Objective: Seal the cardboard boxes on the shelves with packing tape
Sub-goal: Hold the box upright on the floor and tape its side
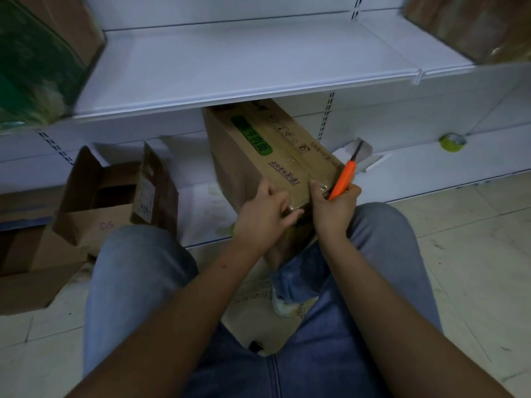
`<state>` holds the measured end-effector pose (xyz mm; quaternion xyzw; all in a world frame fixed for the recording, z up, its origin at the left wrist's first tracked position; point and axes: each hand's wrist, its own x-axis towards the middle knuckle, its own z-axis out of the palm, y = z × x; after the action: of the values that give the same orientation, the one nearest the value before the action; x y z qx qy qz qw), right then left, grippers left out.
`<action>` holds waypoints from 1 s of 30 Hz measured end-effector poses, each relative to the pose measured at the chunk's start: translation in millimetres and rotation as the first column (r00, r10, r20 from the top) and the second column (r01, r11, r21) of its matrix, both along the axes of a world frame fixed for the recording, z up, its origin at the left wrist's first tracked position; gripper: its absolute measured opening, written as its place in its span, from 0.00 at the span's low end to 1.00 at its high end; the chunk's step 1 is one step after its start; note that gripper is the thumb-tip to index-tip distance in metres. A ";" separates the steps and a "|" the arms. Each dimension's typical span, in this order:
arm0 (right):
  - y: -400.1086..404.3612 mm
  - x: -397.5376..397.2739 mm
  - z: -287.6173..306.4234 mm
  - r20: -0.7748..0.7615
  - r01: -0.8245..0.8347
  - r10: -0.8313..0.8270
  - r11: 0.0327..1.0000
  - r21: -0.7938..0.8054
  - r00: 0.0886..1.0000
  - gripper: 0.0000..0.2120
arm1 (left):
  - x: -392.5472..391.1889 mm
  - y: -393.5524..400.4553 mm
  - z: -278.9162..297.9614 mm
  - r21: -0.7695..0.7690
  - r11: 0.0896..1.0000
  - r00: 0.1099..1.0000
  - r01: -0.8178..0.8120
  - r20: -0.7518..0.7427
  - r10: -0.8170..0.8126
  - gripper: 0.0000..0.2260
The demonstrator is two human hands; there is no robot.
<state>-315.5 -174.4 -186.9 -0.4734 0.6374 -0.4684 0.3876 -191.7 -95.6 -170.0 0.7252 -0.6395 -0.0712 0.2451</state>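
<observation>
- Head view: closed cardboard box (267, 156) tilted, far end on the low shelf (431, 165) under the upper shelf board (230, 67), near end down between the person's knees.
- Green label and handwriting on the box's top face; glossy tape along its centre seam and over the near edge.
- Left hand (265, 215) lies over the near corner of the box, fingers bent and pressing on the taped edge.
- Right hand (334, 209) grips an orange utility knife (343, 179), dark blade end pointing up and away; its thumb rests on the box top by the seam.
- Person crouches in blue jeans on a tiled floor (474, 268).
- Open cardboard box (109, 202), flaps up, left of the sealed one.
- Tape roll (453, 142) with a yellow-green rim on the low shelf, far right.
- Green-printed carton (43, 58) on the upper shelf, left.
</observation>
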 end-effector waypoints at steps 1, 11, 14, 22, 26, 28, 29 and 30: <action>0.2 3.8 -2.1 0.018 0.027 -0.027 1.000 -0.001 0.999 0.31 | -2.7 -4.5 0.2 0.009 1.000 0.996 0.006 -0.090 -0.005 0.17; -14.4 1.5 -9.6 -0.109 -0.069 0.062 0.996 -0.059 0.992 0.27 | 21.7 -4.0 -32.0 0.422 0.905 0.898 0.051 -0.416 0.143 0.19; -24.9 -5.5 -6.8 -0.126 -0.070 0.065 0.997 -0.037 0.990 0.26 | 27.8 -8.8 -31.8 0.354 0.914 0.823 0.198 -0.566 0.041 0.11; -10.0 -40.1 19.9 -0.412 -0.199 0.135 0.973 -0.117 0.901 0.17 | 21.8 -18.3 -38.8 0.253 0.939 0.619 0.231 -0.783 0.058 0.05; 82.2 -54.1 27.7 -0.576 -0.495 0.379 0.868 -0.052 0.724 0.16 | 17.8 -27.7 -44.5 0.212 0.966 0.647 0.149 -0.760 0.067 0.06; 111.7 -52.4 20.3 -0.665 -0.563 0.442 0.826 0.040 0.602 0.20 | 15.3 -30.0 -45.9 0.222 0.966 0.649 0.136 -0.756 0.082 0.06; 115.9 -50.8 15.7 -0.696 -0.566 0.452 0.821 0.079 0.558 0.21 | 14.5 -30.7 -46.8 0.219 0.966 0.645 0.137 -0.760 0.081 0.05; 114.6 -49.5 12.2 -0.715 -0.556 0.460 0.822 0.119 0.526 0.21 | 14.2 -30.7 -47.6 0.211 0.967 0.641 0.140 -0.764 0.074 0.04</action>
<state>-365.0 -59.8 -174.7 -0.8048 0.5395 -0.1502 0.1965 -177.5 -126.3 -217.6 0.6396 -0.4741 -0.4562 0.3975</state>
